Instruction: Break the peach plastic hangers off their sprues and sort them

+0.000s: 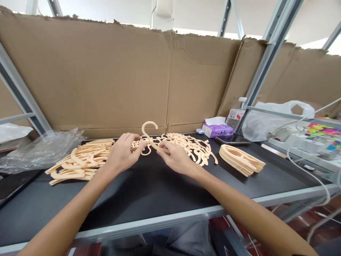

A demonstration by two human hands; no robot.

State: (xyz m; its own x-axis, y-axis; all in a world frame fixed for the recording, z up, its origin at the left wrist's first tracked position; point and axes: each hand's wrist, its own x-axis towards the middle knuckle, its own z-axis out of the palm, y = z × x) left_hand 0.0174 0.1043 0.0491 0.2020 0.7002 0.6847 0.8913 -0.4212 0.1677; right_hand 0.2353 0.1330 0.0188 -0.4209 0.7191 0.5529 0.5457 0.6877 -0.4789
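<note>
Between my two hands, above the black tabletop, a beige plastic hanger is held with its hook pointing up. My left hand grips its left side between thumb and fingers. On the other side my right hand pinches the right arm of the hanger. Behind the hands spreads a loose heap of beige hook pieces. To the left lies a pile of beige hanger arms. A neat stack of beige hanger pieces sits at the right.
A crumpled clear plastic bag lies at the far left. Back right are a purple tissue pack, a phone, a plastic bottle and a white bag. Cardboard walls the back; white cables hang at the right.
</note>
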